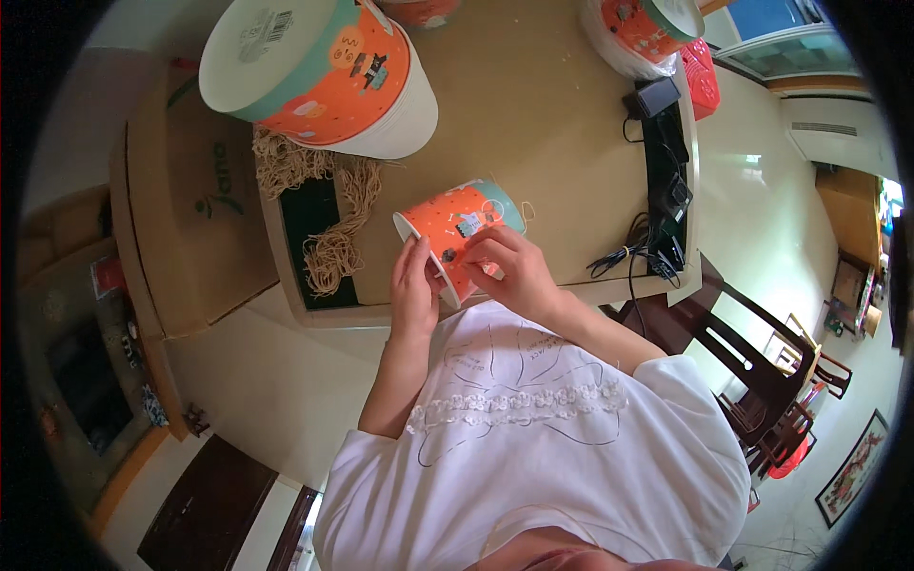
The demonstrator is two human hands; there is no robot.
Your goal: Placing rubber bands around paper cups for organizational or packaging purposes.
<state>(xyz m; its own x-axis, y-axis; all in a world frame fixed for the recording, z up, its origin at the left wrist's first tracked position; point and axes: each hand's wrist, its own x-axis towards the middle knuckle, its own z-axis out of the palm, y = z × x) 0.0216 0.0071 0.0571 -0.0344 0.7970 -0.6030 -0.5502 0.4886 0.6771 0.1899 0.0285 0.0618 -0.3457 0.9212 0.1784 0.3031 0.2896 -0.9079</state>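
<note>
An orange paper bucket (446, 211) with a teal band and cartoon print lies tilted on its side near the table's front edge. My left hand (416, 285) grips it by the white rim, fingers closed around the edge. My right hand (514, 273) is closed in a pinch against the printed side. Whatever lies between its fingertips is too small to make out. A thin pale loop of string (528, 213) shows beside the bucket's teal end. Tan string bundles (333, 262) lie to the left, over a dark green strip of the table.
Upside-down stacked paper buckets (347, 81) stand at the far left. More wrapped buckets (633, 33) sit at the far right beside a red plastic item (701, 81). A black adapter (655, 97) and cables (633, 249) line the right edge. A cardboard box (205, 219) stands left of the table.
</note>
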